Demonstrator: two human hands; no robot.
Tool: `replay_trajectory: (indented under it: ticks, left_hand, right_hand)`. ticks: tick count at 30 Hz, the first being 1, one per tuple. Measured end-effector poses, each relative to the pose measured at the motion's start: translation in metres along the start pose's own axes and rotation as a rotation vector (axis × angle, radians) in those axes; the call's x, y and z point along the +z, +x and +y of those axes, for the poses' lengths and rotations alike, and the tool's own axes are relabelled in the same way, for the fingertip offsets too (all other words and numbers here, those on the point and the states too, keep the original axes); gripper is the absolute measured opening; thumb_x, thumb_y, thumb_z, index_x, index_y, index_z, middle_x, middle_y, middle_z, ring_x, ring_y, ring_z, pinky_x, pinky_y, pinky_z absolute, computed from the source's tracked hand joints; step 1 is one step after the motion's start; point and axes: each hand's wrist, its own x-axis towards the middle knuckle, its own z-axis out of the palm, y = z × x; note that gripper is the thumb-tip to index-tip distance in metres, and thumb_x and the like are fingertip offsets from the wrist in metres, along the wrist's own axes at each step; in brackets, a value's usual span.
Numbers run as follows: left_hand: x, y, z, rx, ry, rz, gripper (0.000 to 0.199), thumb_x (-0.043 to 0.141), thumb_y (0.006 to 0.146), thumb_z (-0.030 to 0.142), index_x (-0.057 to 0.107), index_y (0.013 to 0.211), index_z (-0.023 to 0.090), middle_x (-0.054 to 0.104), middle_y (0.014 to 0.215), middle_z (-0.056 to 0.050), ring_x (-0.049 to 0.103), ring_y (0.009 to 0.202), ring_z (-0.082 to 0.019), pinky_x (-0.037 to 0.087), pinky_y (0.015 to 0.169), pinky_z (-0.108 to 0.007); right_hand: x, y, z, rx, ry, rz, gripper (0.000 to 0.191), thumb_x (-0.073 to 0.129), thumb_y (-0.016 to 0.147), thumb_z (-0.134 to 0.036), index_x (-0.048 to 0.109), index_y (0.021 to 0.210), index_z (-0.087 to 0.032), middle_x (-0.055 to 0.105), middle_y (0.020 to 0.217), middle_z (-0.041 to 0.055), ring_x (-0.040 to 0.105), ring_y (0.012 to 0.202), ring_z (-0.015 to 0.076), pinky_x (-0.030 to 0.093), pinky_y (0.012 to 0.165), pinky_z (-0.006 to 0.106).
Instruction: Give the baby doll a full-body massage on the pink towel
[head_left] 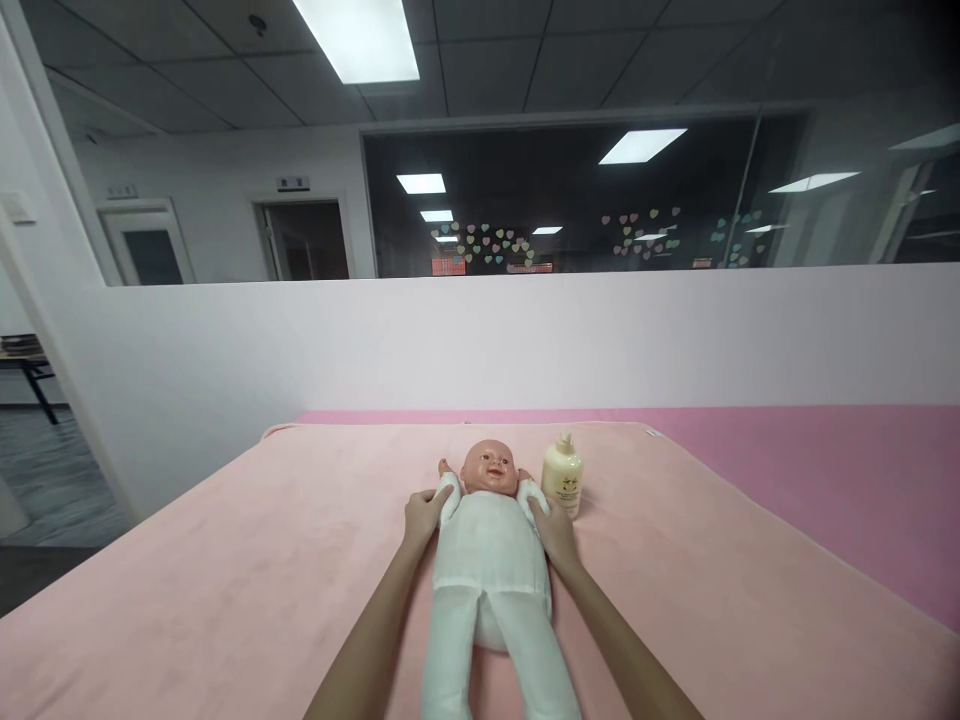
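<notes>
A baby doll [491,545] with a bald head and white clothing lies on its back on a pink blanket [300,560], its head toward the wall and its legs toward me. My left hand [424,515] is closed round the doll's sleeved arm on the left side of the picture. On the other side, my right hand [553,530] grips the other sleeved arm. Both of the doll's arms are bent up beside its head. A pale yellow pump bottle [562,478] stands upright just beyond my right hand, close to the doll's head.
Behind the blanket rises a white low wall [480,340] with glass above it. A darker pink surface [847,480] shows past the blanket at the right. At the far left, a table [22,362] stands beyond an opening.
</notes>
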Motion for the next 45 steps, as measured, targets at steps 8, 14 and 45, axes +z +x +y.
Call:
replay_trajectory:
  ticks: [8, 14, 45]
  left_hand:
    - [0.003, -0.014, -0.006, 0.137, -0.109, 0.292, 0.059, 0.054, 0.076, 0.046, 0.047, 0.125, 0.013, 0.056, 0.113, -0.015, 0.056, 0.097, -0.022, 0.045, 0.082, -0.033]
    - [-0.005, -0.031, -0.013, 0.225, 0.005, 0.200, 0.049, 0.048, 0.081, 0.043, 0.054, 0.119, 0.013, 0.056, 0.115, -0.015, 0.050, 0.110, -0.025, 0.038, 0.095, -0.038]
    - [-0.027, -0.049, -0.004, 0.005, -0.530, 0.157, 0.041, 0.053, 0.057, 0.012, 0.051, 0.098, 0.016, 0.061, 0.076, -0.001, 0.060, 0.075, -0.017, 0.048, 0.072, -0.031]
  right_hand:
    - [-0.010, -0.029, -0.010, 0.028, -0.014, 0.146, 0.048, 0.044, 0.073, -0.058, 0.051, 0.101, -0.019, 0.063, 0.094, 0.0086, 0.060, 0.083, 0.0248, 0.043, 0.068, 0.032]
    - [-0.016, -0.039, -0.004, -0.029, 0.018, 0.127, 0.047, 0.045, 0.074, -0.055, 0.053, 0.103, -0.020, 0.064, 0.098, 0.0085, 0.060, 0.087, 0.0247, 0.044, 0.072, 0.033]
    - [-0.027, -0.023, 0.030, 0.153, 0.967, -0.046, 0.035, 0.065, 0.047, -0.017, 0.061, 0.082, -0.019, 0.066, 0.089, 0.0020, 0.061, 0.086, 0.0208, 0.053, 0.077, 0.034]
